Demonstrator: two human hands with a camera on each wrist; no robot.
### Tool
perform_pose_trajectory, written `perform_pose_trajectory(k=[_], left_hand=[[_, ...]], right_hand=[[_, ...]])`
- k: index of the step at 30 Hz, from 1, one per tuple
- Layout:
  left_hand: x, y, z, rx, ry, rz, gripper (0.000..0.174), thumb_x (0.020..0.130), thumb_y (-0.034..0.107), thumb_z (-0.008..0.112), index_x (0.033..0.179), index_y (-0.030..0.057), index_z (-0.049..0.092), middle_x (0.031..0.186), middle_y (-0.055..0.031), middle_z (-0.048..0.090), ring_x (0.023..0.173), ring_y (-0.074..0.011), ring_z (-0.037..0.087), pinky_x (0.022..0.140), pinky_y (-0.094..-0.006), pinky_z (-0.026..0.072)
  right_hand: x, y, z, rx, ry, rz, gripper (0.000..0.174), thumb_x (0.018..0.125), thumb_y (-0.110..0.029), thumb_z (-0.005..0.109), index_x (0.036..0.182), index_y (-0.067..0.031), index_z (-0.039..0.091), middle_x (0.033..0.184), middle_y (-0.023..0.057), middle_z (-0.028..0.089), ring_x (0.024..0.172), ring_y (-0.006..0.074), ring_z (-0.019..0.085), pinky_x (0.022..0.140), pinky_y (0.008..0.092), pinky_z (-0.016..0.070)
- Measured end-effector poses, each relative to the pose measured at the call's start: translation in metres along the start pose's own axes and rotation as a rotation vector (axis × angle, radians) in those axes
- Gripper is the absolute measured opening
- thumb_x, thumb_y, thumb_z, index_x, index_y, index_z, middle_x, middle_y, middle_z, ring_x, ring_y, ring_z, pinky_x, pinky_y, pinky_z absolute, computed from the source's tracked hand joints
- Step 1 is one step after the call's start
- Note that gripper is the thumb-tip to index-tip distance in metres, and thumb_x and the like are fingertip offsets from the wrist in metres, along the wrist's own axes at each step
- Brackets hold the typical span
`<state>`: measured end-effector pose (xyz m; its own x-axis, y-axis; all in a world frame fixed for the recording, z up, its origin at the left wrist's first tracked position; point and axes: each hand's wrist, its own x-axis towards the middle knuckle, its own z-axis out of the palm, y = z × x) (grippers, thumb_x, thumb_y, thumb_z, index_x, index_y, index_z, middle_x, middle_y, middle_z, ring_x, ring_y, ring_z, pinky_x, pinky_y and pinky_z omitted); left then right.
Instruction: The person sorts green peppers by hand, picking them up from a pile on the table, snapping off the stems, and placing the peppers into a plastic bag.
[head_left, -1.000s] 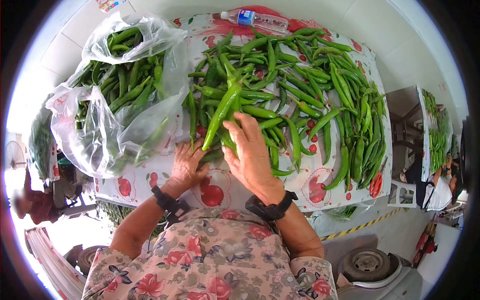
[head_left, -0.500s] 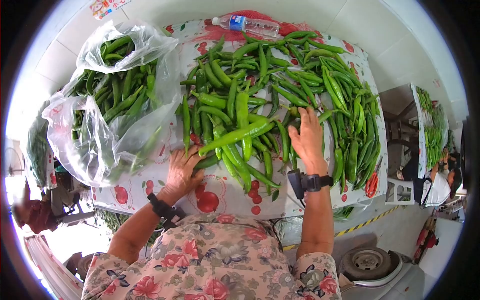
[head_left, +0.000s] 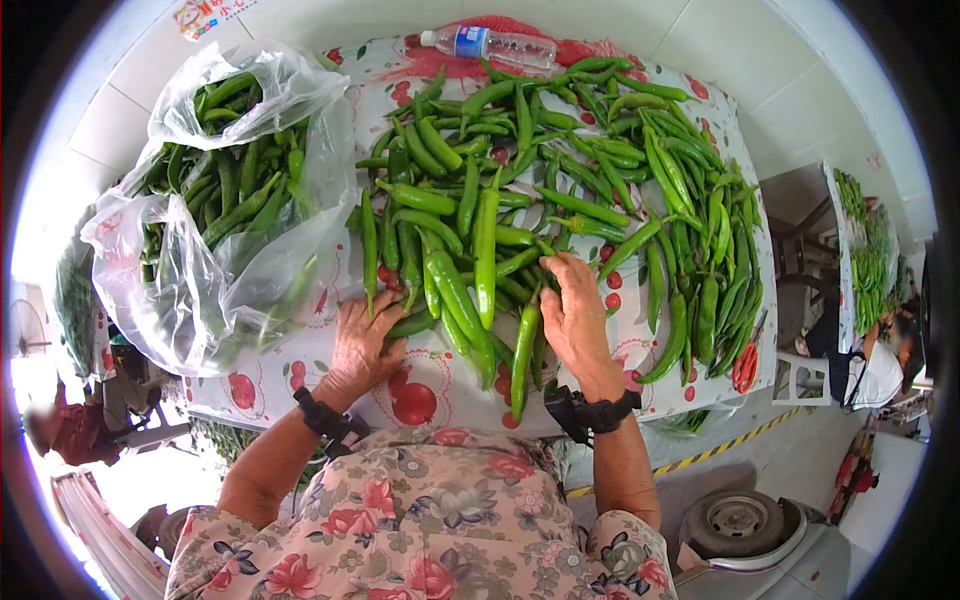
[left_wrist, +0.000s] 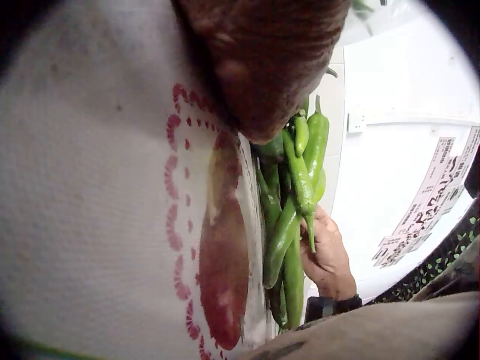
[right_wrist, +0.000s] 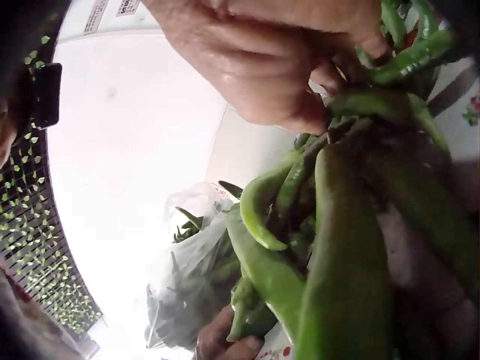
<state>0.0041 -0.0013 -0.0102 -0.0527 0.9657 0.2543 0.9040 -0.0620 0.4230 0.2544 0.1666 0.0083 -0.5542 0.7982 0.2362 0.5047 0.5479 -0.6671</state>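
A pile of long green chili peppers (head_left: pixel 485 245) covers the middle of the table. My left hand (head_left: pixel 362 342) rests at the pile's near left side, a short dark green pepper (head_left: pixel 411 324) between its thumb and index finger. In the right wrist view, part of this left hand (right_wrist: pixel 217 337) shows low down by that pepper. My right hand (head_left: pixel 577 312) is at the pile's near edge, fingertips among the stems. Its thumb and bent fingers (right_wrist: pixel 300 116) pinch at a pepper's stem end in the right wrist view. A long pepper (head_left: pixel 523 352) lies beside it, pointing toward me.
A clear plastic bag (head_left: pixel 190 290) full of green peppers stands at the left. More peppers (head_left: pixel 715 260) are heaped at the right, with red-handled scissors (head_left: pixel 745 367) by the table edge. A plastic bottle (head_left: pixel 495 46) and red netting (head_left: pixel 590 50) lie at the back.
My right hand laid down the peppers it held over the pile, moved right, then came back left and nearer to me. My left hand has stayed in place.
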Motion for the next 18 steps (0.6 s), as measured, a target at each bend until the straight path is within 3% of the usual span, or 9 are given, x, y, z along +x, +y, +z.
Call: perform_pose_trajectory(k=[10,13,16,18], left_hand=[[-0.001,0.000,0.002,0.022,0.002,-0.005,0.044,0.063,0.012,0.064,0.106,0.0047,0.057,0.122,-0.0123,0.054,0.111,-0.0355,0.049,0.096,-0.0480,0.0357],[-0.001,-0.001,0.003,0.027,0.011,-0.010,0.043,0.063,0.012,0.064,0.106,0.0048,0.057,0.122,-0.0121,0.054,0.110,-0.0353,0.049,0.096,-0.0478,0.0356],[0.000,-0.001,0.003,0.015,0.006,-0.011,0.043,0.064,0.012,0.064,0.106,0.0051,0.057,0.122,-0.0121,0.054,0.111,-0.0352,0.049,0.096,-0.0480,0.0353],[0.000,0.000,0.001,0.012,-0.010,-0.019,0.043,0.064,0.013,0.064,0.106,0.0054,0.057,0.121,-0.0121,0.054,0.111,-0.0352,0.049,0.096,-0.0482,0.0351]], right_hand=[[-0.013,-0.005,-0.002,-0.107,0.200,-0.034,0.041,0.080,-0.007,0.061,0.120,-0.0063,0.050,0.128,0.0246,0.044,0.113,0.0418,0.047,0.093,0.0489,0.0392],[-0.006,0.012,-0.040,-0.119,0.286,0.173,0.042,0.080,-0.006,0.061,0.120,-0.0049,0.050,0.128,0.0233,0.045,0.111,0.0404,0.048,0.093,0.0460,0.0406],[-0.009,0.048,-0.062,-0.370,0.311,0.245,0.044,0.078,-0.005,0.062,0.121,-0.0047,0.051,0.127,0.0209,0.048,0.105,0.0399,0.052,0.091,0.0439,0.0431],[-0.011,0.058,-0.063,-0.387,0.245,0.387,0.042,0.079,-0.007,0.061,0.121,-0.0049,0.052,0.125,0.0202,0.052,0.112,0.0374,0.052,0.095,0.0413,0.0421]])
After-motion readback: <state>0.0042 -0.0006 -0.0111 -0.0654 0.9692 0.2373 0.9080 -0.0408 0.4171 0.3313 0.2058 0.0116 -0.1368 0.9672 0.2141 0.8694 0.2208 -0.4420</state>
